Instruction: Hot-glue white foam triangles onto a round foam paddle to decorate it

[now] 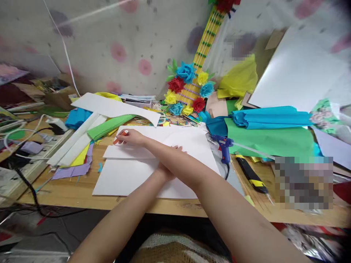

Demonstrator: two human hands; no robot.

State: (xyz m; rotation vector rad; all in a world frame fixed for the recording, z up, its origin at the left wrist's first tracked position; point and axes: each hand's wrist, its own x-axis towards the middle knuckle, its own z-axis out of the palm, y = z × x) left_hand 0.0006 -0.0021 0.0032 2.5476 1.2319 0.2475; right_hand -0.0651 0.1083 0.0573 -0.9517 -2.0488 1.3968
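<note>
My forearms cross over the white board point(123, 179), with the right one on top. Reaching to the far left, my right hand point(133, 137) is closed around a short orange pen point(117, 139) with a whitish end, close to the edge of a smaller white board piece point(128, 151) lying on the large one. My left hand point(175, 150) lies flat on the white boards near the middle, fingers stretched out; part of it is hidden beneath my right forearm.
Right of the boards are a blue glue gun point(224, 146) and a black-and-yellow utility knife point(251, 173). Behind stands a yellow guitar shape point(203, 51) with paper flowers. A curved white cutout point(109, 107), green crepe roll point(109, 127) and power strip point(41, 157) lie left.
</note>
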